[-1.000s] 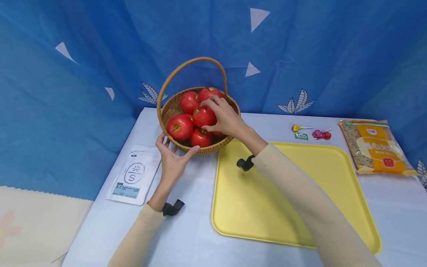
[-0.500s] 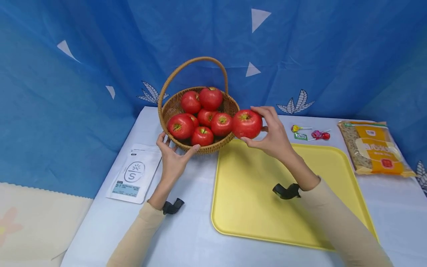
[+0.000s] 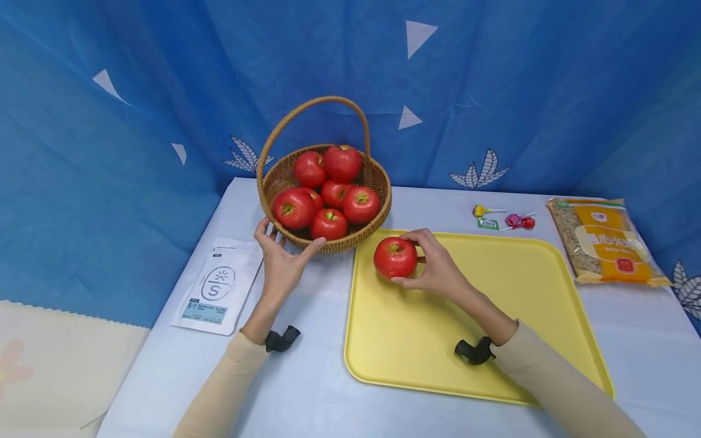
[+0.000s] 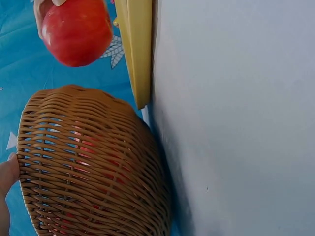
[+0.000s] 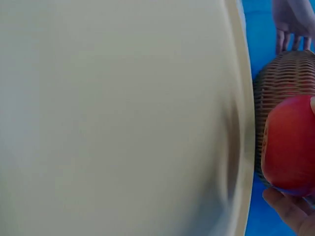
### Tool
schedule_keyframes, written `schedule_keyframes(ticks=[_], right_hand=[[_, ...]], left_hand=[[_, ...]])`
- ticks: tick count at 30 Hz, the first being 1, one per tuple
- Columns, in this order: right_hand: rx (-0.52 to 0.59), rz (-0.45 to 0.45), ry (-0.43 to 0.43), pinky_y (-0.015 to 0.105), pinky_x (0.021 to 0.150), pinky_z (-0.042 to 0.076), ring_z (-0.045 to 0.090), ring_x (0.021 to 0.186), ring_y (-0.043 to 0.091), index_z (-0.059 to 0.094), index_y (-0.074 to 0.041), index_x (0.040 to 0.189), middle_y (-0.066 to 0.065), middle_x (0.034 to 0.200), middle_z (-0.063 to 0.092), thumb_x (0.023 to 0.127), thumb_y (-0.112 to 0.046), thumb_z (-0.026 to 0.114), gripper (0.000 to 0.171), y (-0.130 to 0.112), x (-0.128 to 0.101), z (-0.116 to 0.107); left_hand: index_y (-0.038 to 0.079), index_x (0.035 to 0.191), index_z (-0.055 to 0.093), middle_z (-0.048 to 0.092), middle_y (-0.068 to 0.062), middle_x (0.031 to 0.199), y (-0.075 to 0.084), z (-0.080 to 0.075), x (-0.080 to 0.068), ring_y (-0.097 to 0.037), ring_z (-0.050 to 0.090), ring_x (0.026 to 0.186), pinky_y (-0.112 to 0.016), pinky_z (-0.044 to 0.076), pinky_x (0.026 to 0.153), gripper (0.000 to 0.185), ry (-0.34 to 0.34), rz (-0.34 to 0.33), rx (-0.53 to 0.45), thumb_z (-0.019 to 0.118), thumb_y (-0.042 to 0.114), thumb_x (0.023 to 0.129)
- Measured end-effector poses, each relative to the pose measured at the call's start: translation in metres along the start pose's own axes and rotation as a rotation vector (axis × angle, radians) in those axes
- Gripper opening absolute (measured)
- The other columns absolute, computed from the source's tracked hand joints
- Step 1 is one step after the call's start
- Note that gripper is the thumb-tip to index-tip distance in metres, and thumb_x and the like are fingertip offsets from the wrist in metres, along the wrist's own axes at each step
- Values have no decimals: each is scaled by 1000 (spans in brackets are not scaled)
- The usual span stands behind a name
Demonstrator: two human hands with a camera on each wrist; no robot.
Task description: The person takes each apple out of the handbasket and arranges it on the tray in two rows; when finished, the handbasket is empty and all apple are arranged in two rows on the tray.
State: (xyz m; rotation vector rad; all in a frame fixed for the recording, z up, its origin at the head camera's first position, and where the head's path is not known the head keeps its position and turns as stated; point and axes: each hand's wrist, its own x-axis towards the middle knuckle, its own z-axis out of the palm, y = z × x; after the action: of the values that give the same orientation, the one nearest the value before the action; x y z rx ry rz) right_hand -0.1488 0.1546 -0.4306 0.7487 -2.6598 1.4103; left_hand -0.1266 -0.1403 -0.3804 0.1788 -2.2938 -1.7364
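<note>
In the head view my right hand [image 3: 435, 267] holds a red apple [image 3: 395, 258] between thumb and fingers, over the left part of the yellow tray [image 3: 460, 365]. The same apple [image 4: 78, 34] appears above the basket in the left wrist view, and the apple [image 5: 290, 145] fills the right side of the right wrist view. A brown wicker basket [image 3: 350, 244] with an arched handle stands to the left, several red apples [image 3: 294, 208] inside. My left hand [image 3: 282, 261] holds its front left side, thumb and fingers spread along the rim.
Left of the basket lies a white pouch [image 3: 216, 289]. Behind the tray are lollipops [image 3: 515, 220] and a small green-white packet [image 3: 488, 224]. An orange bag of grain [image 3: 608, 243] lies at the back right. A blue curtain [image 3: 350, 55] hangs behind the white table [image 3: 306, 389].
My right hand has lifted an apple out of the basket, carried it right past the rim, then lowered it toward me over the tray. The left hand stays on the basket.
</note>
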Motion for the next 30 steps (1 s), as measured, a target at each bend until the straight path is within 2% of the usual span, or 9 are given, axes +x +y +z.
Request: schedule_keyframes(ticks=[4,9,13,17,20,23,27,30], right_hand=[[-12,-12,-48,39,84,59,54,116,23,49,-11,129,6,126,50,67,-22,92,76,5,-1,9],[-96,-39,-70,40,91,57,53,115,19,47,-12,129,4,125,49,66,-24,92,79,10,-5,14],[-159,-48,-92,43,93,56,53,116,22,44,-12,130,6,127,46,67,-27,92,81,8,-6,13],[-227,-136,-65,46,96,54,52,119,26,44,-8,131,10,129,45,67,-31,91,82,-1,1,4],[-234,-266,-20,48,99,51,49,122,28,47,-5,131,13,131,45,68,-30,90,80,-18,20,-9],[-201,-390,-12,48,101,49,45,127,27,50,-5,133,15,133,45,70,-26,90,77,-37,49,-18],[-138,-472,-61,46,101,50,41,130,25,51,-8,135,13,136,46,72,-24,88,75,-58,92,-13],[-134,-483,-126,43,105,47,40,132,23,52,-10,137,10,137,46,76,-26,85,71,-70,118,2]], left_hand=[[2,149,4,6,-18,159,0,0,-1,-36,16,147,-49,26,120,101,-4,2,-11,79,14,82],[3,149,4,6,-17,159,1,2,0,-36,16,148,-49,28,119,102,-14,6,-28,80,16,82],[3,149,4,7,-17,159,1,2,1,-36,17,147,-50,29,118,102,-11,6,-38,79,16,82],[2,148,4,7,-18,158,0,2,0,-36,16,147,-50,28,119,101,-8,1,-37,79,14,82],[2,149,4,7,-17,159,-1,1,0,-35,16,148,-49,28,119,102,-7,-1,-40,79,16,82],[3,149,3,7,-17,159,-2,0,0,-35,17,148,-49,29,119,103,-1,-1,-43,80,17,82],[2,148,3,7,-17,159,-3,-1,1,-35,17,147,-49,29,118,102,-1,4,-41,79,16,82],[2,148,3,7,-17,159,-3,0,0,-36,16,148,-50,29,118,100,-17,5,-43,78,13,83]])
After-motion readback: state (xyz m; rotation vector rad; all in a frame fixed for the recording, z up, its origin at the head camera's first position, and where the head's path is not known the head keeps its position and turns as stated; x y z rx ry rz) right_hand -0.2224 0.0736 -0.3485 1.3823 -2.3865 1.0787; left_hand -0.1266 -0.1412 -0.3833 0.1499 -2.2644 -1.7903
